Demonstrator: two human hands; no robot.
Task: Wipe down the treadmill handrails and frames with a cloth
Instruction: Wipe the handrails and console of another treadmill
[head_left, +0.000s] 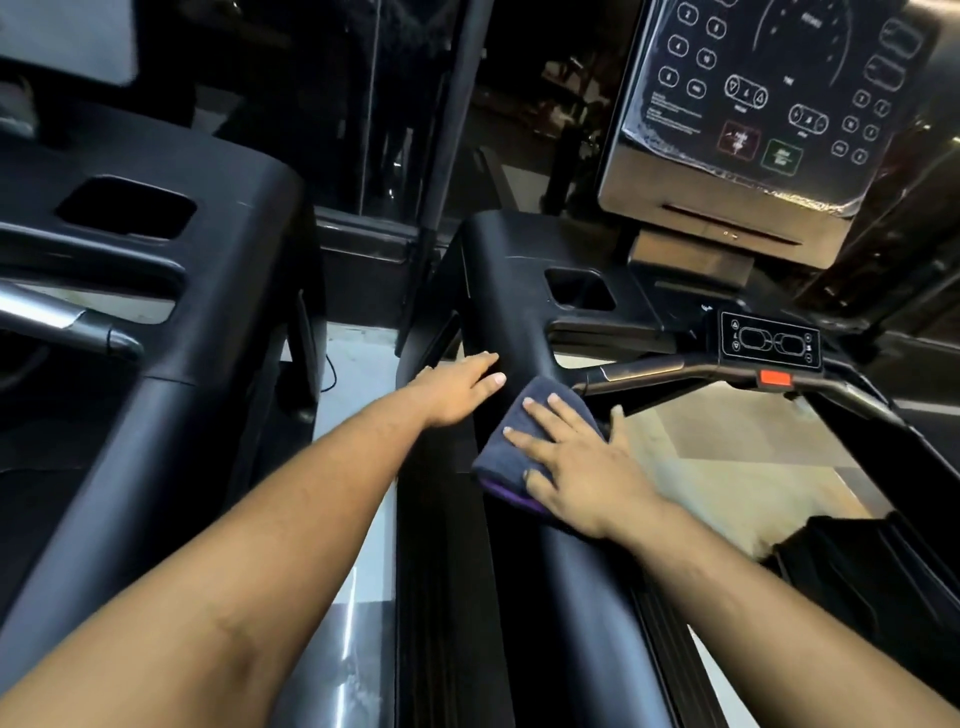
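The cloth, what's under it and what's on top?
The right hand lies flat on top of the cloth, fingers spread. Under it is the black treadmill side rail; the part beneath the cloth is hidden.

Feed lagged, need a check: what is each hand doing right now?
Left hand: open, holding nothing, resting flat on the handrail.
Right hand: open, fingers spread, pressing the cloth onto the handrail, not gripping it.
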